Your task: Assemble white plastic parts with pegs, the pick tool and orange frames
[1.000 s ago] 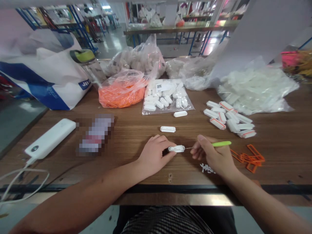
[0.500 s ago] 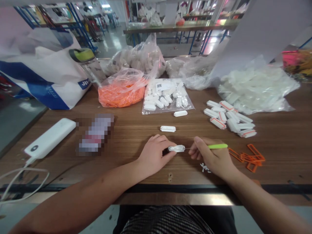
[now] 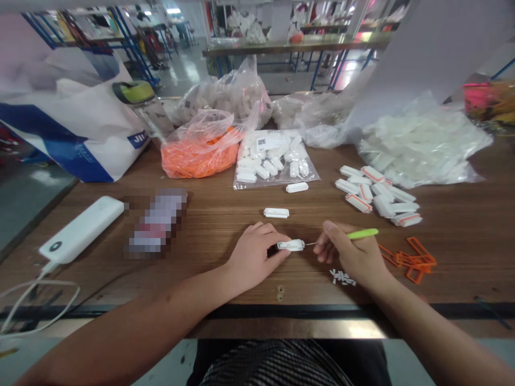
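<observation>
My left hand (image 3: 257, 252) pinches the left end of a small white plastic housing (image 3: 293, 245) against the table, its row of tiny dark marks facing up. Between the fingers of my right hand (image 3: 348, 249) is a thin metal pick with a lime-green handle (image 3: 362, 234). The pick's tip reaches the right end of the housing; whether it touches, I cannot tell. Small white bits (image 3: 341, 277) lie just below my right hand. Straight ahead are a similar white housing (image 3: 276, 213) and, farther back, another white piece (image 3: 297, 187).
Orange rectangular frames (image 3: 416, 261) lie right of my right hand, with a pile of white pieces (image 3: 384, 199) behind. Bags of orange parts (image 3: 199, 155), white parts (image 3: 273, 161) and translucent parts (image 3: 422, 142) line the back. A power bank (image 3: 82, 226) and a blurred phone-like object (image 3: 159, 220) lie left.
My right hand has shifted slightly to the right with the pick, and its tip has backed off a little. More of the white bits show. My left hand and the housing stay put.
</observation>
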Demonstrator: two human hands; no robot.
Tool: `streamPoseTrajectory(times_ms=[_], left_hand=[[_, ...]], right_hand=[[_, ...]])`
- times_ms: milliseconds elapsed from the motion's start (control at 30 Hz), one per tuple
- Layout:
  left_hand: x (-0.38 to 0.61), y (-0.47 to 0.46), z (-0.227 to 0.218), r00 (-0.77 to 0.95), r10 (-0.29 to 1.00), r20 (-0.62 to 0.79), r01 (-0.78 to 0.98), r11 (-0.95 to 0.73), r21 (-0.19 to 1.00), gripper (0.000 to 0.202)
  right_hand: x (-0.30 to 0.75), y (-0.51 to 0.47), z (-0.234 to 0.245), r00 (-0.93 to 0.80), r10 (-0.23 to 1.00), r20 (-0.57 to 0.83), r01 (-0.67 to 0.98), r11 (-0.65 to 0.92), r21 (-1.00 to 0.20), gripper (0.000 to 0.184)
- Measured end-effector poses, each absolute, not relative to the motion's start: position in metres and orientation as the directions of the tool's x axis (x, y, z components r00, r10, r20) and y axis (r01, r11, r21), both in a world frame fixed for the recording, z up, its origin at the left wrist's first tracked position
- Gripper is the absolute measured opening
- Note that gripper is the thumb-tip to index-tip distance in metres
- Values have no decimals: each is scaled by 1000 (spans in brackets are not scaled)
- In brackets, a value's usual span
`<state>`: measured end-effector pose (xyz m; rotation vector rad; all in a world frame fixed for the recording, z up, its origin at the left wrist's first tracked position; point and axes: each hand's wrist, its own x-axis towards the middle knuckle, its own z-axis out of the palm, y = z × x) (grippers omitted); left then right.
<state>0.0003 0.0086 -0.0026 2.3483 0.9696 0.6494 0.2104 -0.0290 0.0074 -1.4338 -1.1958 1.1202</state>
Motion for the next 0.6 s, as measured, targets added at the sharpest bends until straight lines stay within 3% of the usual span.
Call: streamPoseTrajectory(times_ms=[200,600], left_hand=[[0,9,-3,633,739,232,499,-618,608,16],[1,8,-2,628,741,238,503,-619,603,15]], right_hand=[[207,-25,9,113,981,-158,94,-169,-981,60],[208,-24,8,127,976,-177,74,-188,-979,58]])
